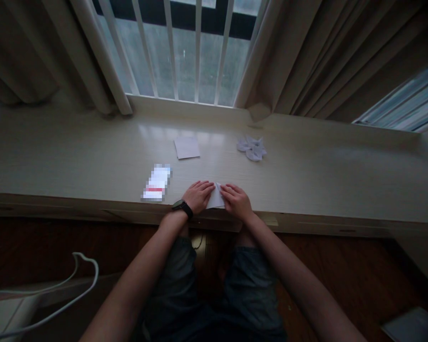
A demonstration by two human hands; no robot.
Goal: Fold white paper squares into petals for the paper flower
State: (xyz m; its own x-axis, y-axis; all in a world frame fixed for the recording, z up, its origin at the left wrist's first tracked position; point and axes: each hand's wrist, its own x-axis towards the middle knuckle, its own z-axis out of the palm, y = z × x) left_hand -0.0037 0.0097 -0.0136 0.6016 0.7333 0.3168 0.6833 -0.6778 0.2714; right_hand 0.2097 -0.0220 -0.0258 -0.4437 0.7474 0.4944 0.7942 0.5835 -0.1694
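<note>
A small white folded paper (216, 198) with a pointed top lies at the front edge of the pale ledge. My left hand (199, 195), with a dark watch on its wrist, holds the paper's left side, its fingers close together and pointing to the right. On the opposite side, my right hand (237, 199) has its bent fingers closed on the paper's right edge. Both thumbs are mostly hidden. Farther back sits a square stack of white paper (187, 147). To its right is a cluster of folded white paper pieces (251, 148).
Left of my hands lies a phone (157, 183) with a bright, blurred-out screen. Curtains (306, 57) hang on both sides of a barred window behind the ledge (324, 175). A white cable (94, 270) loops at lower left. My knees are under the ledge's front edge.
</note>
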